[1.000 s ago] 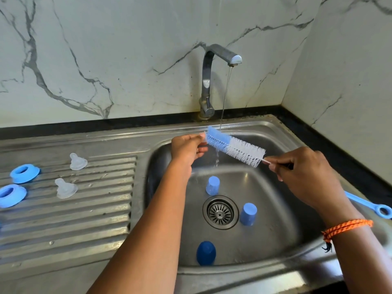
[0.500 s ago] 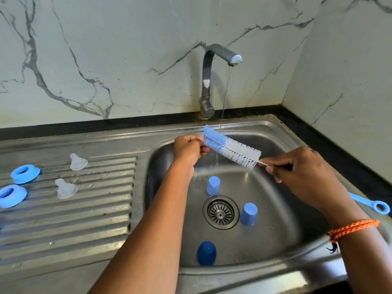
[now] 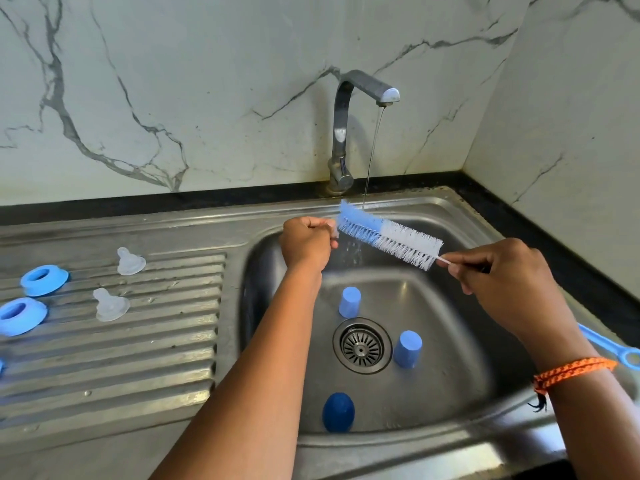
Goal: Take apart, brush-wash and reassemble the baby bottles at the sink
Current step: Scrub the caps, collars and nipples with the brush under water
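My right hand [image 3: 509,282] pinches the wire stem of a blue-and-white bottle brush [image 3: 388,237], held under the thin water stream over the sink basin [image 3: 460,344]. The brush's blue loop handle [image 3: 620,351] sticks out behind my wrist. At the brush tip, my left hand [image 3: 304,247] is a fist; a small clear piece, apparently a teat, shows at its fingertips. Two light blue caps [image 3: 349,301] [image 3: 408,348] and a dark blue cap [image 3: 338,412] stand in the basin. On the drainboard lie two clear teats [image 3: 129,261] [image 3: 110,304] and two blue rings [image 3: 44,279] [image 3: 21,316].
The tap [image 3: 343,133] runs at the back of the basin. The drain strainer [image 3: 362,346] sits between the caps. The ribbed drainboard [image 3: 138,358] stretches left, with a blue bit at its left edge [image 3: 1,368]. Marble walls close the back and right.
The brush and both hands have shifted slightly up and back under the stream. My left hand's fingers have curled from touching the brush tip into a fist.
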{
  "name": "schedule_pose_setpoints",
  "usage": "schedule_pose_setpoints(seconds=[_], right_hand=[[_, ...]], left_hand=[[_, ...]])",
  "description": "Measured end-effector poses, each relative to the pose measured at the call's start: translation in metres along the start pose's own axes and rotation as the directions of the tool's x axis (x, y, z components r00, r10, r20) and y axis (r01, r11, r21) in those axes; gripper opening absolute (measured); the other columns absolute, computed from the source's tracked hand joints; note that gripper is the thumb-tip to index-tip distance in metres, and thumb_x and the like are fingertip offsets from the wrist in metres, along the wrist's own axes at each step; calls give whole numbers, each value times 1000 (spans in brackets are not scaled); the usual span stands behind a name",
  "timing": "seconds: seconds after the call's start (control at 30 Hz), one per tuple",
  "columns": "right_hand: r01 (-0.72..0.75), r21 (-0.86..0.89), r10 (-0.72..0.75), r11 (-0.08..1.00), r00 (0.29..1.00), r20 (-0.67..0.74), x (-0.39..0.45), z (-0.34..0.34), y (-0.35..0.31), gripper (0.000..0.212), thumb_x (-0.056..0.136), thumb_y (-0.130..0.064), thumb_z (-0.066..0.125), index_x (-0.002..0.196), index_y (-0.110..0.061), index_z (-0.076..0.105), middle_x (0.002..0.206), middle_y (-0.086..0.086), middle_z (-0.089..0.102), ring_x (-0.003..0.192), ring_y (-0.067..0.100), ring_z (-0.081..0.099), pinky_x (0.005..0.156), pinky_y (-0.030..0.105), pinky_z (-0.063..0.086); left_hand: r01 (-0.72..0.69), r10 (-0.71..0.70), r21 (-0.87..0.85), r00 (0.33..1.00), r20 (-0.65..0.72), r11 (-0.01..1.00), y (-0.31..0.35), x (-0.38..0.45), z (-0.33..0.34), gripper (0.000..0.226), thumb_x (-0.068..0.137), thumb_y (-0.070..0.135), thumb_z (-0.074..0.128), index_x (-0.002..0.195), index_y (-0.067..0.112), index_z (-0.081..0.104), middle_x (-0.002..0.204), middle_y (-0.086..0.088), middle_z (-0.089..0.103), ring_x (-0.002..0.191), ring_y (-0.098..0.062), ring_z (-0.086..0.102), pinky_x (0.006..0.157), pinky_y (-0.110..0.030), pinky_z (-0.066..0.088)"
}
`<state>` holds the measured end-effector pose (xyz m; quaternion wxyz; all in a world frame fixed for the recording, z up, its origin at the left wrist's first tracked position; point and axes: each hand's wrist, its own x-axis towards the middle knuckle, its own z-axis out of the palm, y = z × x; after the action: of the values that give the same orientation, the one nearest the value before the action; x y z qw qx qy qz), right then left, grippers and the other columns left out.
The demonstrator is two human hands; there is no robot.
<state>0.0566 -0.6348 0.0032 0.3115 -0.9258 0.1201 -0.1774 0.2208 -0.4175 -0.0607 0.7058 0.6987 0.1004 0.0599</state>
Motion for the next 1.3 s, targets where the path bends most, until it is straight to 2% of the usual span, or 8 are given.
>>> schedule_pose_setpoints(seconds=[0.13, 0.47, 0.6, 0.7, 0.77, 0.93, 1.13, 1.3], right_hand=[[-27, 15, 27, 1000, 999, -34, 1, -5, 7, 22, 92, -16, 75, 99, -34, 84, 55, -19, 64, 58, 3, 57, 54, 26, 36], [5, -72, -10, 997, 997, -71, -4, 14, -6, 23, 93, -17, 74, 108, -32, 83, 90, 1, 78, 92, 32, 71, 81, 44, 59], [24, -78, -30, 997, 996, -85, -6, 23, -12, 26, 94, -13, 71, 113, -27, 82, 109, 3, 80, 101, 34, 72, 88, 47, 59], [40, -58, -47, 997, 993, -111, -6, 25, -15, 28, 94, -9, 69, 112, -25, 83, 106, 6, 81, 96, 36, 72, 84, 46, 59], [53, -45, -57, 998, 994, -90, -5, 24, -16, 30, 94, -7, 66, 114, -24, 82, 102, 6, 81, 93, 34, 71, 82, 45, 59], [67, -19, -67, 998, 998, 13, -1, 18, -13, 29, 96, -6, 65, 113, -22, 82, 90, 4, 79, 87, 25, 69, 79, 34, 53], [36, -2, -36, 999, 999, 15, 1, 10, -6, 25, 95, -6, 68, 105, -23, 85, 68, -20, 64, 60, -1, 52, 63, 17, 40], [0, -12, 0, 1000, 1000, -23, 2, 3, 0, 27, 94, -11, 70, 107, -29, 84, 72, -17, 63, 70, 7, 53, 66, 25, 40]], left_hand=[[12, -17, -84, 998, -60, 996, 1, 3, -8, 16, 95, 21, 76, 79, 15, 76, 75, 1, 79, 61, -11, 70, 77, -35, 66], [163, -112, -77, 887, 448, 984, 12, -13, -4, 10, 94, 12, 76, 102, 7, 77, 95, -11, 81, 83, -24, 77, 85, -36, 65], [212, -136, -71, 813, 566, 975, 13, -18, -1, 19, 95, 11, 75, 111, 2, 74, 102, -16, 80, 88, -28, 78, 89, -40, 64], [250, -135, -96, 764, 631, 964, 13, -18, -3, 27, 94, 12, 75, 118, -1, 71, 107, -19, 78, 95, -31, 78, 89, -41, 64], [261, -122, -151, 792, 598, 954, 13, -17, -2, 23, 95, 12, 74, 115, 0, 71, 106, -18, 79, 95, -30, 78, 84, -37, 64], [261, -168, -365, 949, 267, 894, 11, -10, 3, 6, 98, 4, 70, 104, 5, 71, 95, -15, 80, 88, -25, 80, 83, -34, 64], [207, -191, -446, 978, 81, 871, 10, -9, 10, 10, 96, 2, 71, 106, 3, 71, 100, -17, 79, 93, -27, 79, 88, -37, 63], [174, -209, -493, 978, -18, 853, 9, -6, 7, 9, 96, 2, 70, 93, 10, 70, 97, -16, 79, 88, -25, 78, 89, -37, 63]])
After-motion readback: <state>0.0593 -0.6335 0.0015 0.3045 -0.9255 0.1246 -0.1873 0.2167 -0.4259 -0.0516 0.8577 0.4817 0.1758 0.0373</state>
